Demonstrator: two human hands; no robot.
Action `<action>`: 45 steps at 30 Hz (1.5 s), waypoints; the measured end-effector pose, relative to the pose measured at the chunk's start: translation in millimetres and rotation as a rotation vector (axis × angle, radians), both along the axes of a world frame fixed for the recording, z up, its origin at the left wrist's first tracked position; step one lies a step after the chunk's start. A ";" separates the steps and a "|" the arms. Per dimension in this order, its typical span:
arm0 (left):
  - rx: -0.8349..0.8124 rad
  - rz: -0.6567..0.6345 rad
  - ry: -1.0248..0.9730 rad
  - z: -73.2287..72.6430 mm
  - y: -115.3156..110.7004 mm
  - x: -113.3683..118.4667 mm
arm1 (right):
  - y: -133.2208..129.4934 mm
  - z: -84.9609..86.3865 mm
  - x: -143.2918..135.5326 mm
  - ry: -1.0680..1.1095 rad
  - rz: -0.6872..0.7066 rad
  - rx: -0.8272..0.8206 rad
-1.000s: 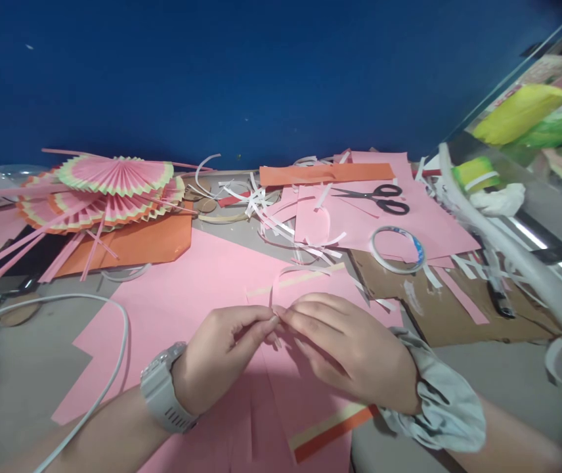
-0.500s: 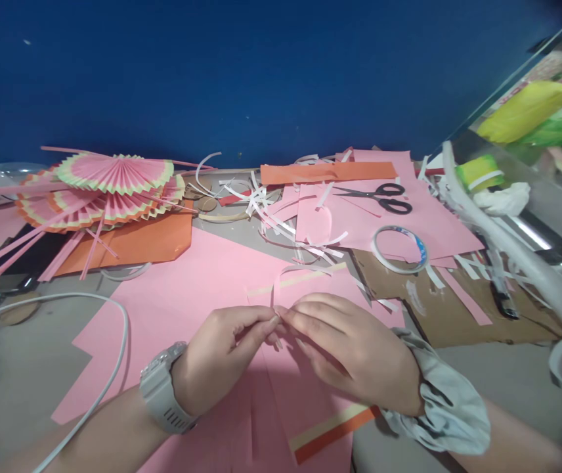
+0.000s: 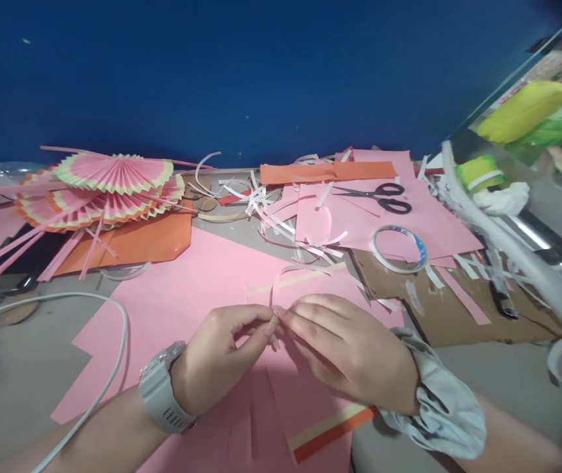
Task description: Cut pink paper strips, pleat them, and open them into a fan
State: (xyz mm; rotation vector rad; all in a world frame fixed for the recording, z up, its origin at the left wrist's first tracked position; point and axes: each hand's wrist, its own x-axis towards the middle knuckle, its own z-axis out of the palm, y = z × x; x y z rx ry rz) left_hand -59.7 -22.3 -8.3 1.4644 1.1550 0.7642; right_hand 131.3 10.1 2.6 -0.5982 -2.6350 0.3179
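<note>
My left hand (image 3: 229, 351), with a grey watch on the wrist, is closed in a pinch. My right hand (image 3: 347, 341), with a pale scrunchie at the wrist, meets it fingertip to fingertip. From between the fingertips a narrow pale strip (image 3: 276, 288) curls up and away to the right; its lower end is hidden by the fingers. Below the hands lies a pink paper sheet (image 3: 305, 410) with a cream band along its far edge and cream and orange bands along its near edge. Larger pink paper (image 3: 177, 282) spreads underneath.
Pleated paper fans (image 3: 118, 174) are stacked at the left on orange paper (image 3: 133, 240). Black-handled scissors (image 3: 389, 197) and a tape roll (image 3: 423, 249) lie at the right, near cardboard (image 3: 443, 325) and a cutter (image 3: 502, 295). A white cable (image 3: 124, 328) crosses my left forearm.
The hands stay together at nearly the same spot over the sheet. My right hand and wrist have shifted very slightly to the left.
</note>
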 end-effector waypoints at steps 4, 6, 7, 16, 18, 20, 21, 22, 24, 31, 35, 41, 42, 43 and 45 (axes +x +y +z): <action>-0.008 0.000 -0.016 -0.8 -1.0 -0.2 | 0.2 -0.7 -0.8 0.013 0.019 -0.039; 0.000 -0.005 -0.036 -1.3 -1.6 -0.9 | 0.5 -1.0 -1.2 0.028 0.034 -0.067; 0.005 -0.007 -0.047 -1.5 -1.9 -1.2 | 0.6 -1.0 -1.2 0.037 0.040 -0.079; 0.078 -0.069 0.090 3.9 -3.2 -1.1 | -4.5 2.9 1.2 0.059 -0.191 -0.041; 0.149 -0.089 0.155 5.2 -4.0 -0.7 | -6.2 2.4 -0.4 0.052 -0.187 -0.001; 0.210 -0.119 0.214 5.9 -4.8 -0.6 | -7.2 1.2 -2.3 0.041 -0.168 0.018; 0.227 -0.133 0.237 6.0 -5.1 -0.6 | -7.4 0.3 -3.1 0.035 -0.163 0.019; 0.235 -0.146 0.256 6.0 -5.3 -0.7 | -7.5 -0.5 -3.7 0.029 -0.158 0.017; 0.233 -0.164 0.277 5.7 -5.2 -0.9 | -7.2 -2.1 -4.1 0.017 -0.138 0.003; 0.173 -0.153 0.251 1.4 -5.3 0.5 | -6.6 -1.5 -3.6 -0.001 -0.081 -0.054; 0.145 -0.146 0.204 5.3 -7.2 -0.1 | -5.5 0.1 -2.8 0.020 -0.096 -0.085; 0.158 -0.133 0.175 12.8 -8.9 0.3 | -4.6 -1.6 -2.2 0.030 -0.014 -0.102; 0.170 -0.123 0.192 12.6 -8.8 1.1 | -5.0 -2.2 -2.6 0.025 -0.003 -0.105; 0.178 -0.114 0.218 12.2 -8.6 2.1 | -5.6 -2.9 -3.1 0.021 0.000 -0.106; 0.186 -0.097 0.282 10.9 -8.3 4.0 | -7.0 -3.8 -4.2 0.016 -0.011 -0.109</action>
